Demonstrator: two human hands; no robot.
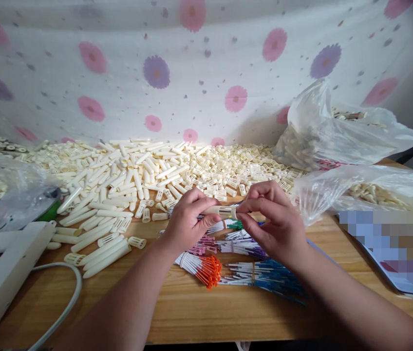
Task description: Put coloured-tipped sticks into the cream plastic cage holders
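Observation:
A cream plastic tube with a slotted end lies level between my two hands above the table. My left hand is closed around its left part, which the fingers largely cover. The fingers of my right hand pinch at its right end; whether they hold a second small piece there is hidden. Just below my hands lie banded bundles of thin white sticks: one with orange tips, one with blue ends, and others with pink, purple and green ends.
A wide heap of cream tubes and short slotted pieces covers the table's back. Plastic bags of parts stand at right, above a booklet. At left are a white power strip and its cord. A flowered curtain hangs behind.

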